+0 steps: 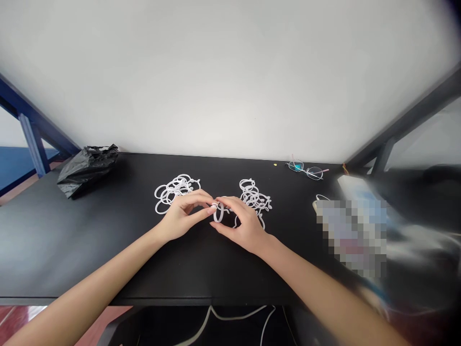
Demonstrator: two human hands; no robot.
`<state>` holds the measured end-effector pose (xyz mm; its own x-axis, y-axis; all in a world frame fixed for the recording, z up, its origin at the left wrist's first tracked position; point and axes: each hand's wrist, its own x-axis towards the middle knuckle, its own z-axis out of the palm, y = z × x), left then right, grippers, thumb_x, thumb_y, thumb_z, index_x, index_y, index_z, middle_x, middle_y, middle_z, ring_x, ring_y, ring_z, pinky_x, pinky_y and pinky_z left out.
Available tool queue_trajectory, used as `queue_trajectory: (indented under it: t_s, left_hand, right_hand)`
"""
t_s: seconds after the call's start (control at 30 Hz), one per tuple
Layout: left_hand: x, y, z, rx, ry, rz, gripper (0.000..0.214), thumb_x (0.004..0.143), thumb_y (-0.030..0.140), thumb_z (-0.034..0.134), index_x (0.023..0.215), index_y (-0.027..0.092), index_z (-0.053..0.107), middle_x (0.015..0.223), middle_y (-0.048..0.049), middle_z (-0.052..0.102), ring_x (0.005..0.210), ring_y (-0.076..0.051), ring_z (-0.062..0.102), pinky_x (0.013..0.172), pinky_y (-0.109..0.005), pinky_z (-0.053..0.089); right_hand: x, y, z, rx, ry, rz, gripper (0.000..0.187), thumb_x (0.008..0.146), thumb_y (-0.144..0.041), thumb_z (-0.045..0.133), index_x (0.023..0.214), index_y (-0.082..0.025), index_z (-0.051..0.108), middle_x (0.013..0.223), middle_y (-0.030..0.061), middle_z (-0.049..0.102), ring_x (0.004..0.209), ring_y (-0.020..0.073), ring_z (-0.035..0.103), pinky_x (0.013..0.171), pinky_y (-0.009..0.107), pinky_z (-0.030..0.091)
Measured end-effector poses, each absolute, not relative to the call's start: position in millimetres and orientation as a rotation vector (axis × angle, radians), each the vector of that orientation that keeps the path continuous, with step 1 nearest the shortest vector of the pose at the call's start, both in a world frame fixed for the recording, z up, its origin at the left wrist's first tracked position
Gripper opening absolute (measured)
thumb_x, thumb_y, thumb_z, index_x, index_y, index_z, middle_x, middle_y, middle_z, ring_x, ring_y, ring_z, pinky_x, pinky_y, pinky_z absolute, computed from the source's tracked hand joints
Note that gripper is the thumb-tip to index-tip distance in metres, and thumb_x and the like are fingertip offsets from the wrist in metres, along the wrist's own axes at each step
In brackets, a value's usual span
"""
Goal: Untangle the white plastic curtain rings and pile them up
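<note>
Left fingers [201, 215], right fingers [230, 204], white ring [216, 216] held between

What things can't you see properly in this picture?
All in the head view:
- White ring: partly covered by the fingers.
- Black bag: its crumpled plastic hides whatever may be inside.
- Pixelated thing at right: blocky squares cover it.
- Yellow speck: too small to name.
</note>
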<state>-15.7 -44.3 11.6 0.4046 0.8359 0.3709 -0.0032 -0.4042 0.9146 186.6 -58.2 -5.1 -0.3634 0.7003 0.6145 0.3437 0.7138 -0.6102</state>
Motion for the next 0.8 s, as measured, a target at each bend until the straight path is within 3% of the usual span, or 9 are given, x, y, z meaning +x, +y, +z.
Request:
queue_trajectory:
  t_s: [0.37,0.8]
  left_hand:
    - [-16.4,-47.1,14.6,1.799,0.732,1.135,0.013,0.089,0.018,0.067,0.099,0.023,0.074,0.097,-0.0056,0.065,0.089,-0.016,0.063,0.079,-0.03,0.054]
    - [-15.7,-46.4,16.2,1.826,0.721,1.151,0.019,0.088,0.013,0.068,0.098,0.027,0.076,0.092,-0.0029,0.068,0.085,-0.014,0.064,0.078,-0.027,0.054]
  right_hand:
    - [185.9,-59.0,-2.0,-0.781,-1.989,0.545,0.034,0.084,-0.028,0.073,0.114,-0.022,0.061,0.099,0.0067,0.068,0.091,0.0205,0.066,0.082,0.035,0.058]
    - [186.8,-58.3,-2.0,-0.759,-1.988,0.561,0.038,0.082,-0.029,0.076,0.116,-0.021,0.062,0.098,0.0074,0.07,0.091,0.0206,0.067,0.083,0.035,0.059]
